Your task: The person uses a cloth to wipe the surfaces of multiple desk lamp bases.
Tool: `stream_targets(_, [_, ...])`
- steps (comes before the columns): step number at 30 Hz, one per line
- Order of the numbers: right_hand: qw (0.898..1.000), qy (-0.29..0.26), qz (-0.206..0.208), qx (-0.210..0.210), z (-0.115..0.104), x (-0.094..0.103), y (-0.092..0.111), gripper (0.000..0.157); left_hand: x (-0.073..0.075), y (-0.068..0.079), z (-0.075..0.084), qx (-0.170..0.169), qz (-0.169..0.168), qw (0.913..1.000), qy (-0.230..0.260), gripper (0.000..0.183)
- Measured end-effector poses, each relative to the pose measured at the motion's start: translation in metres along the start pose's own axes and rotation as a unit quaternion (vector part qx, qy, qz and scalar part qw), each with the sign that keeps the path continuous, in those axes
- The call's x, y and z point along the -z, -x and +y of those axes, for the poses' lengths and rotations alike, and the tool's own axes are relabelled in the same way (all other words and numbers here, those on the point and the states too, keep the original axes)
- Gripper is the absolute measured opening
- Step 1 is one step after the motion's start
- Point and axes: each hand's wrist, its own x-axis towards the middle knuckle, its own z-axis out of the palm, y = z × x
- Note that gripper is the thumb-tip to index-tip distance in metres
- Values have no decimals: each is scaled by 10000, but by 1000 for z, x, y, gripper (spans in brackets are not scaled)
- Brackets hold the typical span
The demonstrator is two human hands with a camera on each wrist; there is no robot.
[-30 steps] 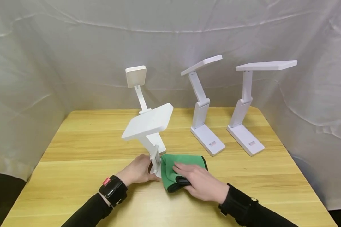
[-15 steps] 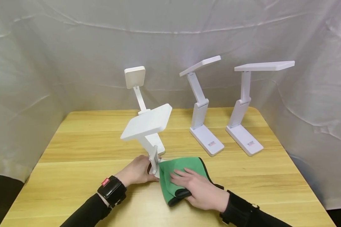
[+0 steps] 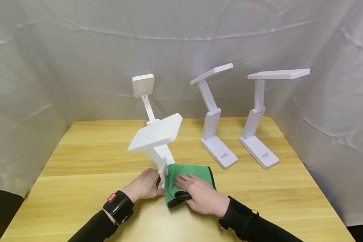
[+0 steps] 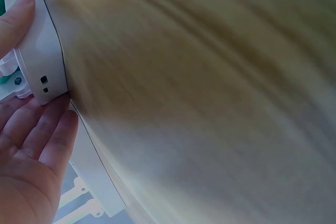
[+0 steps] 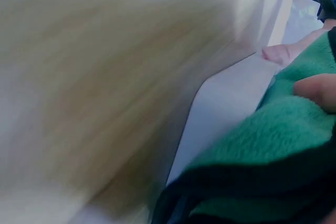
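Front lamp (image 3: 154, 156) stands near side, centre of the table (image 3: 78, 161). Left hand (image 3: 145, 184) has thumb and fingers closed on the end of its base (image 4: 47, 56). Right hand (image 3: 203, 196) grips a folded green cloth (image 3: 201, 170), fingers over the top; cloth is against the base and hides most of it. Tilted panel (image 3: 163, 129) blocks part of the rear lamp (image 3: 143, 86) just behind. Middle lamp (image 3: 212, 125) and right lamp (image 3: 251, 126) stand unfolded, farther back, right side. Pale curtain (image 3: 93, 60) hangs behind.
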Motion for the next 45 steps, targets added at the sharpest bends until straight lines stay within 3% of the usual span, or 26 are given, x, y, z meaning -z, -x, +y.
stream_targets(4, [9998,-45,88,151,-5,-6,9,55,-3,0,-1,-26,2,10000,80,37])
stream_targets(11, [9983,-454,-5,365,-1,-5,40,61,-7,1,-3,-133,88,9999,18,61])
stream_targets(13, [9986,-463,35,272,0,-3,38,59,-6,0,-3,-122,95,9999,16,62])
stream_targets(21, [9998,-55,200,-12,0,-5,6,56,-1,-2,-2,-267,141,9994,-150,37])
stream_targets(26, [9997,-130,196,50,-6,-8,13,59,-2,-3,-2,-279,155,9993,-197,33])
stream_targets(32, [9991,-313,54,274,-12,-9,27,61,-3,0,-2,-87,83,9999,-93,42])
stream_targets(41, [9991,-290,323,31,-5,-5,0,57,1,1,-2,-64,365,9992,-158,33])
stream_targets(45, [9994,-222,185,176,-5,-7,5,57,-2,0,-2,-107,306,9994,-144,38])
